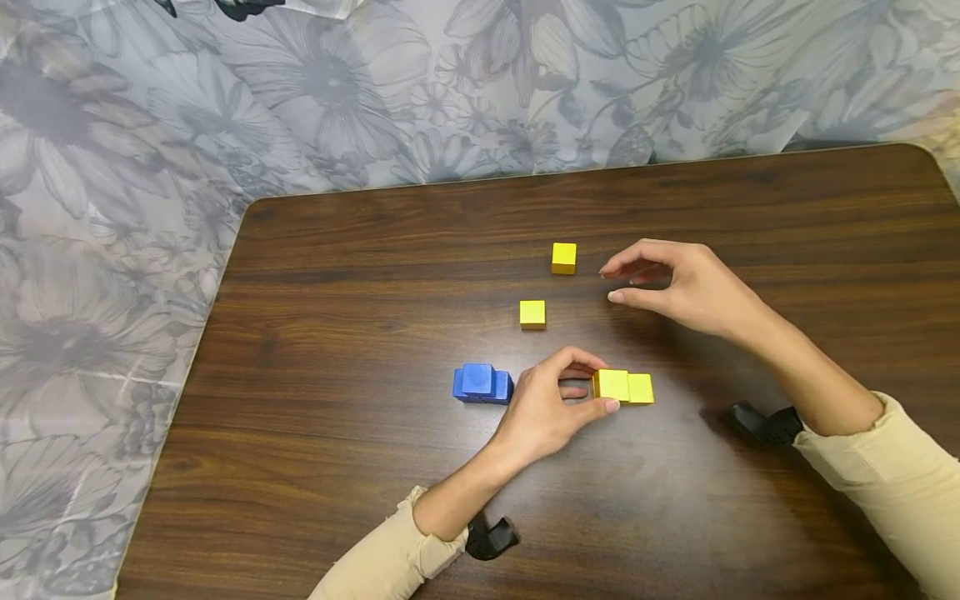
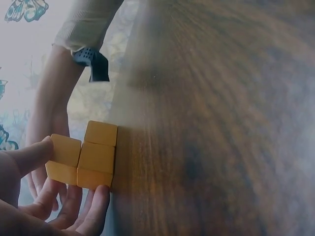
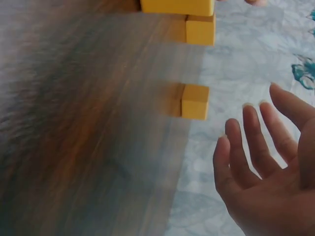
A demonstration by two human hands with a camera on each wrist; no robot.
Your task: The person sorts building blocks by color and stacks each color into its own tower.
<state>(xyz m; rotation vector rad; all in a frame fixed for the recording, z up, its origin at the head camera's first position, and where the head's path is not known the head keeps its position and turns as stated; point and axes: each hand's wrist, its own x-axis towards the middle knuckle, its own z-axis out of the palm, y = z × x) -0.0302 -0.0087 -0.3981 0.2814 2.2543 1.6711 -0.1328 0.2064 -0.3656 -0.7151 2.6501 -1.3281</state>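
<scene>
My left hand (image 1: 543,408) grips a small group of yellow cubes (image 1: 613,384), with the thumb on the near side and fingers on the far side. In the left wrist view one yellow cube (image 2: 65,150) sits on top, against a lower yellow cube (image 2: 97,157); another yellow cube (image 2: 101,132) adjoins that lower one. My right hand (image 1: 693,283) hovers over the table with fingers spread and slightly bent, holding nothing. Just left of its fingertips lies a loose yellow cube (image 1: 564,258). A second loose yellow cube (image 1: 532,314) rests nearer to me.
Left of my left hand stands a blue cube group (image 1: 478,383), one cube raised on a lower row. Everything rests on a dark wood-grain table (image 1: 337,333). Behind its far edge hangs a grey floral cloth (image 1: 337,92). Black straps (image 1: 491,537) show at both wrists.
</scene>
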